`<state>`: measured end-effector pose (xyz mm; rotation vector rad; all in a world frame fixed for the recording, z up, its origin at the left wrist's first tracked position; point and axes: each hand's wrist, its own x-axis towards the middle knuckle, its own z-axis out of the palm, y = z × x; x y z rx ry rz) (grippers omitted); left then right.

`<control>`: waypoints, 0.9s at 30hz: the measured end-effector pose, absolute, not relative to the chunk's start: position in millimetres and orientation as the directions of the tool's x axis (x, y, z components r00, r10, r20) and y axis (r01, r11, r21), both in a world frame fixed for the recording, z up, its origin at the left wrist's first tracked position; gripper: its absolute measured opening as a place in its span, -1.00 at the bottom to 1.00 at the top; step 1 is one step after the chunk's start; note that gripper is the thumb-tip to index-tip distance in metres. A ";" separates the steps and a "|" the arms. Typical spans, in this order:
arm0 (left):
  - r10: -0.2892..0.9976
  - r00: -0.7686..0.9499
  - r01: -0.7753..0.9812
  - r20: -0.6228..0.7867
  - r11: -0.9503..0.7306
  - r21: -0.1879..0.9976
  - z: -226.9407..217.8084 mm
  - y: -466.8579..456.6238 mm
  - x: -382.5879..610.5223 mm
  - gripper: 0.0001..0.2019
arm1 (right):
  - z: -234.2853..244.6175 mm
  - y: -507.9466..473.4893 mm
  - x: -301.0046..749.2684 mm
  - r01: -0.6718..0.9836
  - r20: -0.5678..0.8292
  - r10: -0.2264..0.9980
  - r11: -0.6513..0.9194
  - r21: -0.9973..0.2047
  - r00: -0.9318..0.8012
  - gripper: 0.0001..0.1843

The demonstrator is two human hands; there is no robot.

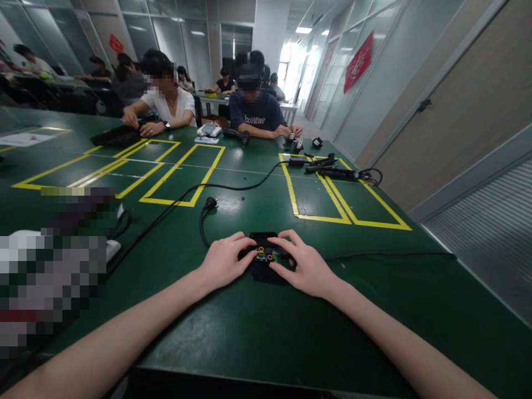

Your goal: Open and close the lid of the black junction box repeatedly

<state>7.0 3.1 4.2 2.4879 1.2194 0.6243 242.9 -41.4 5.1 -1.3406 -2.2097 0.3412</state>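
Note:
An opened black power adapter casing [262, 236] lies in front of me on the green table, with a small circuit board [262, 256] showing inside it. Ring-shaped copper-coloured parts sit on the board. The thumb and fingers of my left hand [226, 259] pinch the board's left side. From the other side, my right hand [307, 266] curls its thumb and fingers around the right edge of the board, where dark wires run. A black cord with a plug [210, 203] comes out beside my left hand. Another cable [386, 255] stretches right from near my right hand.
Yellow tape rectangles [193, 204] mark the green table [249, 332]. A long black cable [224, 187] crosses it. Farther off are a power drill [238, 134], a white device [209, 130], a black tray [115, 136] and a heap of black tools [332, 168]. Two people sit opposite.

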 end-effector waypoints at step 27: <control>0.697 0.678 0.540 0.232 -0.687 0.486 8.1 11.9 -4.7 -0.62 | 3.5 -32.6 259.2 0.773 0.212 0.882 0.471 -0.425 -0.421 -0.51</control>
